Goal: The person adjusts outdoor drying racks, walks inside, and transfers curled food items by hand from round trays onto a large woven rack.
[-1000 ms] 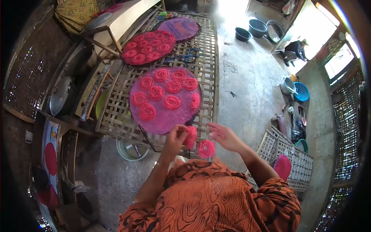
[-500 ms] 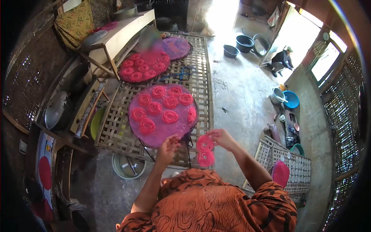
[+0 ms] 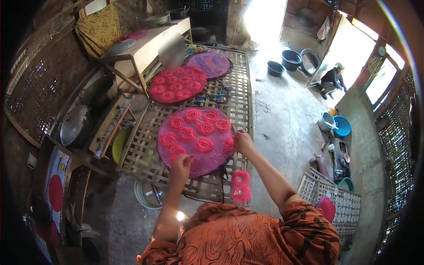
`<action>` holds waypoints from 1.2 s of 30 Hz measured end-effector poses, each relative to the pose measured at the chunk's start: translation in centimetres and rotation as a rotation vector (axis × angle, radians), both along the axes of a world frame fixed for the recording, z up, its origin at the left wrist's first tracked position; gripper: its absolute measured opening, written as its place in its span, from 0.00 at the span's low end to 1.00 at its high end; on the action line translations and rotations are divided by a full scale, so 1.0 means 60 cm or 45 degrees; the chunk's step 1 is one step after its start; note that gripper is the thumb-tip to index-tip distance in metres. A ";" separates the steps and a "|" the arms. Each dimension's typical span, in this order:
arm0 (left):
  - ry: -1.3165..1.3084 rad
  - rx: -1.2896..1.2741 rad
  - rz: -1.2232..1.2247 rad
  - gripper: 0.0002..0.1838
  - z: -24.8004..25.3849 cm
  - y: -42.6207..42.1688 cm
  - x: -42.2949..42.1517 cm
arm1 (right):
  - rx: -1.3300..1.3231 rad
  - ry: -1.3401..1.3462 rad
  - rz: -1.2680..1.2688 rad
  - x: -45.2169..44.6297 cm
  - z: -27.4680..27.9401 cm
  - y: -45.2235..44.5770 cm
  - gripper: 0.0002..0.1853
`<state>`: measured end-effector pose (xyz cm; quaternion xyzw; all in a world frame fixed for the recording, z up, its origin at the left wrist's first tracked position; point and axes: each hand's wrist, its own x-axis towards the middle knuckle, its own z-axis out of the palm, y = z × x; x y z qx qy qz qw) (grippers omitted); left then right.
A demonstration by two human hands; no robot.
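Here, both hands point(image 3: 181, 164) point(image 3: 242, 140) flank the round tray point(image 3: 201, 167), open floor point(image 3: 278, 128) rightward.

Coils point(image 3: 205, 128) on tray point(image 3: 201, 167) (rack point(image 3: 140, 152) beneath)

Three round trays are carried by the woven lattice tabletop point(image 3: 242, 88). The purple near tray point(image 3: 198, 164) is topped with pink coils; the red middle tray point(image 3: 153, 95) is also covered with coils, and the purple far tray point(image 3: 210, 65) is set just beside it. A blue object point(image 3: 219, 94) is placed between the near and far trays. At the near right corner, two bright pink coils point(image 3: 241, 193) are laid side by side.
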<state>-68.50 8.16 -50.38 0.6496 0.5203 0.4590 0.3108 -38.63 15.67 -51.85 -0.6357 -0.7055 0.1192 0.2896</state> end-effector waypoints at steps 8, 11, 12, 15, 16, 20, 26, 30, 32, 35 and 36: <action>0.214 0.035 0.004 0.10 0.010 0.054 0.047 | -0.403 0.176 0.025 0.005 0.024 0.012 0.14; 0.302 0.013 0.036 0.12 0.009 0.069 0.036 | -0.483 0.477 -0.046 0.015 0.064 -0.018 0.12; 0.302 0.008 0.033 0.12 0.017 0.072 0.033 | -0.537 0.713 -0.050 0.026 0.066 -0.024 0.09; 0.589 0.340 -0.115 0.13 0.033 0.080 0.040 | -0.455 1.039 -0.001 0.059 0.097 -0.060 0.09; 0.657 0.391 -0.178 0.14 0.034 0.082 0.048 | -0.502 1.151 -0.042 0.062 0.116 -0.078 0.13; 0.842 0.491 -0.318 0.13 0.014 0.103 0.069 | -0.729 1.105 0.028 0.062 0.145 -0.124 0.18; 0.682 0.532 -0.316 0.08 -0.010 0.137 0.076 | -0.744 0.929 0.058 0.064 0.039 -0.143 0.20; 0.184 0.356 -0.137 0.08 0.012 0.162 0.063 | -0.673 0.042 0.146 0.052 0.115 -0.149 0.22; 0.093 0.203 -0.149 0.09 0.047 0.161 0.069 | -0.297 -0.092 0.122 0.054 0.101 -0.131 0.23; -0.081 -0.019 -0.259 0.12 0.090 0.155 0.112 | -0.013 0.282 0.169 0.020 0.134 -0.100 0.24; -0.219 -0.149 -0.424 0.12 0.095 0.154 0.134 | -0.103 0.791 0.240 0.009 0.150 -0.087 0.24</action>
